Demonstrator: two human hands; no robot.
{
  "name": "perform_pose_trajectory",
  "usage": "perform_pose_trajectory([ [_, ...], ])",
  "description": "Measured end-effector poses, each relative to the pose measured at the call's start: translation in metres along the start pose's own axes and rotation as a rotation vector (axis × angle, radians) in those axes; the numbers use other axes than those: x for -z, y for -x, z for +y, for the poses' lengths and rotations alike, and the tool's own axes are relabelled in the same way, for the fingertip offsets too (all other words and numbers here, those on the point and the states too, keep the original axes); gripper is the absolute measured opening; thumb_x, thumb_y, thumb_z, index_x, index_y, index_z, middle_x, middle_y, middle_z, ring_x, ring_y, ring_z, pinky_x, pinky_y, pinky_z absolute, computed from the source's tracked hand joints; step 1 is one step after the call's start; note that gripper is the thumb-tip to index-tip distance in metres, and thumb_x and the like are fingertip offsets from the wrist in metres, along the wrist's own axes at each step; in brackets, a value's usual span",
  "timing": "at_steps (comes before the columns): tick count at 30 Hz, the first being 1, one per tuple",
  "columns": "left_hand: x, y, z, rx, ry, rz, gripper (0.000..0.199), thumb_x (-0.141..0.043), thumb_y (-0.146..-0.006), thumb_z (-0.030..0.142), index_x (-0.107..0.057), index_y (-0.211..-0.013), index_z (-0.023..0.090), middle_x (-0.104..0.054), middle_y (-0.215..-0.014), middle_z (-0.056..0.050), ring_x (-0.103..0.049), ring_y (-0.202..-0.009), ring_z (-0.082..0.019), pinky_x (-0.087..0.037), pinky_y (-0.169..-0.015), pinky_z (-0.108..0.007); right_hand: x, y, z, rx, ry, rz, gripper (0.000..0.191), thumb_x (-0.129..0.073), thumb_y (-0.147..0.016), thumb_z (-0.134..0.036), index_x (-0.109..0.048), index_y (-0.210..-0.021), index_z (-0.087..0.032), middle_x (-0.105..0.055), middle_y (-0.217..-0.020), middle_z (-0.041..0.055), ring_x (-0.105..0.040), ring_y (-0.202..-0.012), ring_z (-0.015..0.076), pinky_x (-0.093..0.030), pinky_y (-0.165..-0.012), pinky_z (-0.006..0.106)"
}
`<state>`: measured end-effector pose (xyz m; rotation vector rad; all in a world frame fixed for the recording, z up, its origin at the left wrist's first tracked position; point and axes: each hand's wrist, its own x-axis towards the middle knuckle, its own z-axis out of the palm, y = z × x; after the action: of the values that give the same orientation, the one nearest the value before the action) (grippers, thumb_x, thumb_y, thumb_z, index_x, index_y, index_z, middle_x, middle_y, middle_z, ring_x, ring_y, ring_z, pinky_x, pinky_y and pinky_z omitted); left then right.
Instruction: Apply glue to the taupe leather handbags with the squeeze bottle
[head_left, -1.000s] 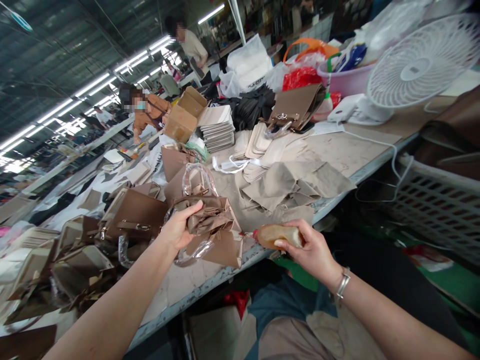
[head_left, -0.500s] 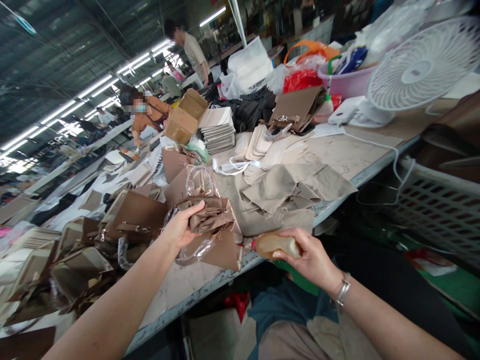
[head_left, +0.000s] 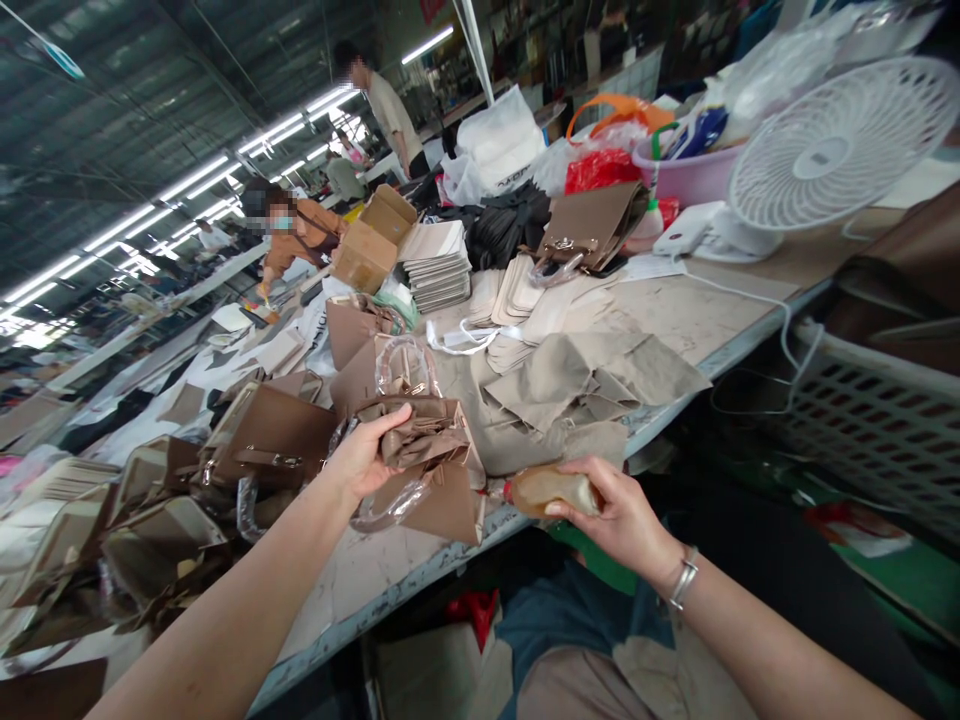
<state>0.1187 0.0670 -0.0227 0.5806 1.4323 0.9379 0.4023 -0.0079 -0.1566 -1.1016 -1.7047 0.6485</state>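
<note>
In the head view, the left hand (head_left: pixel 367 465) is partly closed on a brown bag (head_left: pixel 442 490), its thumb pressing the bunched lining (head_left: pixel 427 440) from above; its other fingers are mostly hidden, so I cannot tell how tightly they close. The right hand (head_left: pixel 622 520) is curled around the rear of a bottle (head_left: pixel 551 492), thumb on the near side, with the red cap (head_left: pixel 508 491) pointing left toward the bag. Whether the tip touches it, I cannot tell.

The work on this bag looks partway along: its handle (head_left: pixel 401 505) and clasp hardware are on, but the lining lies crumpled outside, not yet tucked in. No glue line can be made out. Left of the left fingers, more bags (head_left: pixel 270 425) crowd together, several gaping, so they too seem unfinished.

The bag's panels are smooth, flat and stiff-looking; the lining is thin and creased; the handle is a curved loop in shiny clear plastic. The bottle is rounded, translucent and amber-stained. Beyond the right fingers, limp grey-brown cloth pieces (head_left: pixel 592 380) spread in flat folds.
</note>
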Motion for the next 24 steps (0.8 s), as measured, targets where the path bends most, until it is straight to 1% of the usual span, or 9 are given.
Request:
perform_pose_trajectory([
  [4,0.001,0.001,0.001,0.012,-0.013,0.006,0.015,-0.06,-0.083,0.015,-0.071,-0.087,0.007,-0.076,-0.078,-0.011,-0.072,-0.067,-0.023,-0.062,-0.062,-0.034,-0.002,0.0,0.0,0.04,0.012,-0.003,0.032,-0.067,-0.081,-0.044,-0.056,-0.102,-0.022,-0.062,-0.085,0.0036,-0.06,-0.074,0.0162,-0.049,-0.062,0.025],
  [10,0.003,0.0,0.002,0.016,-0.021,-0.001,0.017,-0.061,-0.082,0.017,-0.071,-0.092,0.007,-0.076,-0.084,-0.012,-0.073,-0.072,-0.023,-0.062,-0.067,-0.035,-0.002,-0.004,0.0,0.086,0.02,0.086,0.03,-0.066,-0.082,-0.043,-0.056,-0.102,-0.023,-0.06,-0.083,0.0035,-0.06,-0.072,0.0171,-0.05,-0.061,0.026],
  [17,-0.001,0.001,0.0,0.014,-0.026,0.003,0.017,-0.063,-0.08,0.015,-0.071,-0.094,0.007,-0.076,-0.084,-0.012,-0.073,-0.073,-0.023,-0.062,-0.068,-0.035,-0.005,-0.012,-0.002,0.092,0.0,0.203,0.032,-0.069,-0.08,-0.041,-0.054,-0.102,-0.023,-0.06,-0.087,0.0038,-0.06,-0.078,0.0188,-0.051,-0.066,0.029],
  [19,-0.003,0.002,0.0,0.018,-0.021,0.002,0.017,-0.063,-0.08,0.015,-0.071,-0.094,0.007,-0.076,-0.084,-0.012,-0.073,-0.072,-0.023,-0.062,-0.067,-0.035,-0.005,-0.012,-0.002,0.079,-0.004,0.189,0.032,-0.07,-0.08,-0.041,-0.054,-0.101,-0.023,-0.059,-0.087,0.0036,-0.06,-0.078,0.0183,-0.05,-0.067,0.029],
  [24,-0.005,0.002,0.002,0.009,-0.016,-0.004,0.017,-0.063,-0.08,0.014,-0.071,-0.093,0.008,-0.076,-0.085,-0.012,-0.073,-0.073,-0.023,-0.062,-0.067,-0.035,-0.003,-0.006,-0.001,0.022,0.012,0.109,0.032,-0.069,-0.081,-0.042,-0.055,-0.102,-0.022,-0.061,-0.086,0.0035,-0.06,-0.074,0.0174,-0.05,-0.063,0.027],
])
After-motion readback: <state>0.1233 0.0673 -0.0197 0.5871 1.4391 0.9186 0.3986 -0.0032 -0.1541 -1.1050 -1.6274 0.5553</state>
